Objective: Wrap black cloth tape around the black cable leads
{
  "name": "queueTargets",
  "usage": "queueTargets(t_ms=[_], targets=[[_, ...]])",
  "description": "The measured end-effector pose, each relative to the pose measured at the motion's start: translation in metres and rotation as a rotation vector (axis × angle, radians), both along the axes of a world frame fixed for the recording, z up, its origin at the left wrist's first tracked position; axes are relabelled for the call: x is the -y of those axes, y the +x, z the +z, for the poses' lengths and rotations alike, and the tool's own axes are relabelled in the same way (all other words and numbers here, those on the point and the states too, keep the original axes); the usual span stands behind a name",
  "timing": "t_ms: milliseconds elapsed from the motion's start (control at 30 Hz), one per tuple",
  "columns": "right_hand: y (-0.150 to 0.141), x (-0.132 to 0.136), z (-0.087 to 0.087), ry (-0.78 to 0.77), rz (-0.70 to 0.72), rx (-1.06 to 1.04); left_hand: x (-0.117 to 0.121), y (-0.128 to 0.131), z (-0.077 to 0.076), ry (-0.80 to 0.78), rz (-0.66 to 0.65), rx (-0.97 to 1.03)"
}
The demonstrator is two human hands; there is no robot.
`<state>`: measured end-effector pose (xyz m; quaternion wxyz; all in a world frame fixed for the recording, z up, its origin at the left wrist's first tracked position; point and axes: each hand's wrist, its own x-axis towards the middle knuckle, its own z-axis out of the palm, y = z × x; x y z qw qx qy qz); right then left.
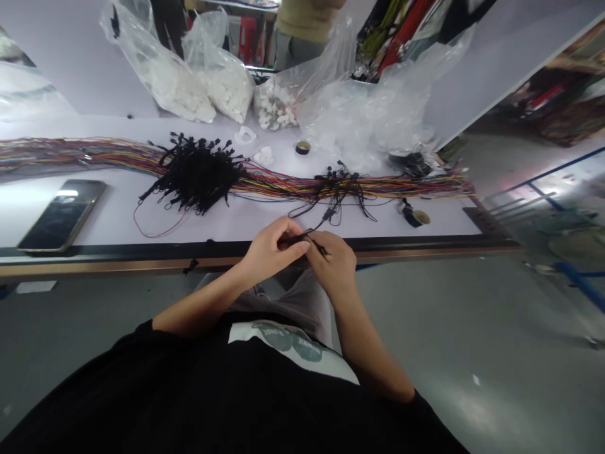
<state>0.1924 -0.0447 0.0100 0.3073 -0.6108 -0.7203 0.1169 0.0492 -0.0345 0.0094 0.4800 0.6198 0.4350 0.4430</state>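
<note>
At the table's front edge, my left hand [273, 251] and my right hand [332, 260] meet, both with fingers closed on a thin black cable [308, 232]. The part between the fingertips is mostly hidden. From there the cable runs up toward a small cluster of black cables [339, 184] that lies across a long bundle of coloured wires [278, 185]. Left of my hands sits a bigger heap of black cables with small connectors [198, 171]. A pink wire loop [158, 234] sticks out below that heap.
A phone [62, 215] lies at the left. Behind the wires stand clear bags of white parts [276, 107]. Two tape rolls, one at the back [303, 147] and one at the right [416, 215], rest on the table [255, 221]. Beyond the partition a person [305, 28] stands.
</note>
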Motion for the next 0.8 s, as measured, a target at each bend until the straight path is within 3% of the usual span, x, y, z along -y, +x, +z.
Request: queueTargets(t_ms=[467, 800], targets=[[0.003, 0.012, 0.001, 0.079, -0.054, 0.127, -0.007, -0.003, -0.007, 0.048, 0.051, -0.088], [0.003, 0.006, 0.004, -0.021, -0.045, 0.070, -0.001, 0.000, -0.005, 0.031, -0.010, -0.039]])
